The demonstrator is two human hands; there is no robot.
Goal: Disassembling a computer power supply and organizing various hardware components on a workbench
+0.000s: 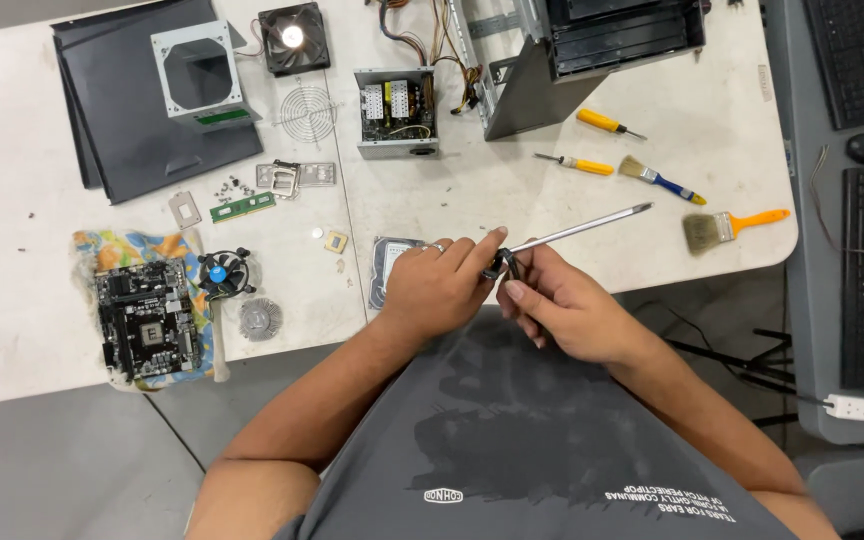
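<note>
Hands meet at frame centre: my left hand pinches a small dark part; my right hand grips the long screwdriver. Risk: tip slipping, part dropping off the table edge.

Single head-worn camera, looking steeply down from above the person's chest, facing forward across the white tabletop, hands close at frame centre, grey shirt filling the lower edge, tabletop's far side along the top, no second view

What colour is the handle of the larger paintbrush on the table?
Orange, on the larger paintbrush at the table's right edge; it shows best in the head view.
</note>
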